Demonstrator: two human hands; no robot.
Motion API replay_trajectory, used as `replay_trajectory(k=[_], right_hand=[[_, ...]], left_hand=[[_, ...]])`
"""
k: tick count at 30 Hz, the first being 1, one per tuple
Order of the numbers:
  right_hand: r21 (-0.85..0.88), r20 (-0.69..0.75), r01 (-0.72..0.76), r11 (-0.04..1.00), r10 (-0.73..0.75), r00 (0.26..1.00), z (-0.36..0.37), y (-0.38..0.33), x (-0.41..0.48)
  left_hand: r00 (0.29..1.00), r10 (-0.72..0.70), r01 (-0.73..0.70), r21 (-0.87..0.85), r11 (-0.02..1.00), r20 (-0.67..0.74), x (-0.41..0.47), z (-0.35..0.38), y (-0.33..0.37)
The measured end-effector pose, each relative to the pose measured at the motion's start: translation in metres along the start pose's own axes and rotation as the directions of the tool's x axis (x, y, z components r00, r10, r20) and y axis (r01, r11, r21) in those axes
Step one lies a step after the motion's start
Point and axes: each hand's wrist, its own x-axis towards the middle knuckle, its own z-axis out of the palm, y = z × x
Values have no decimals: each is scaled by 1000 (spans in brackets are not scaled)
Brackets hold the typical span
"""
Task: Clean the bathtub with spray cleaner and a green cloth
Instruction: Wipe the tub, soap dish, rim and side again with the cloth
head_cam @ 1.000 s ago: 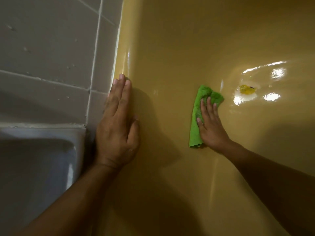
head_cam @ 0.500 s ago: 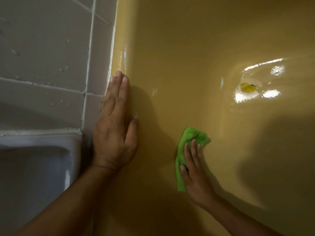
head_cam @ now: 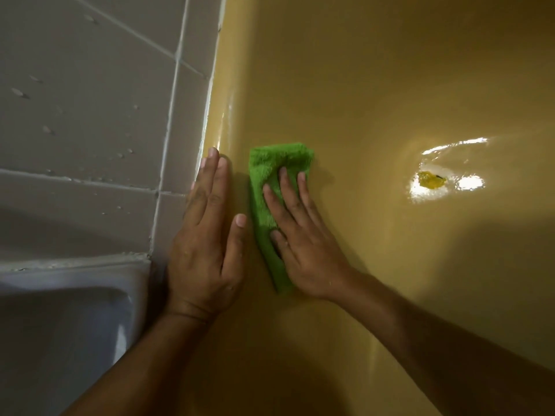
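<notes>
A folded green cloth (head_cam: 270, 166) lies flat against the inner wall of the mustard-yellow bathtub (head_cam: 345, 85). My right hand (head_cam: 300, 235) presses on it with straight, spread fingers. My left hand (head_cam: 207, 235) lies flat on the tub's rim, just left of the cloth, fingers straight and together, thumb almost touching the cloth's edge. No spray cleaner is in view.
Grey wall tiles (head_cam: 90, 100) with droplets meet the tub's rim at the left. A white fixture (head_cam: 66, 319) sits at the lower left. A small yellow spot (head_cam: 431, 181) lies in bright reflections on the tub floor at the right.
My right hand has slid the cloth from low on the tub wall up and to the left, close beside my left hand. The left hand has stayed on the rim.
</notes>
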Motion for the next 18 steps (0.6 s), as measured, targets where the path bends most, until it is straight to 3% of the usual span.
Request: replay_trajectory(k=[10,18], right_hand=[[99,-18,-157,983,160,987,-33,43,59],[196,-4,-345,918,352,936,-37,75,59]], left_hand=[[1000,-3,3,-3,1000,26,5,0,0],[1000,6,-6,-9,1000,23,7,1,-1]])
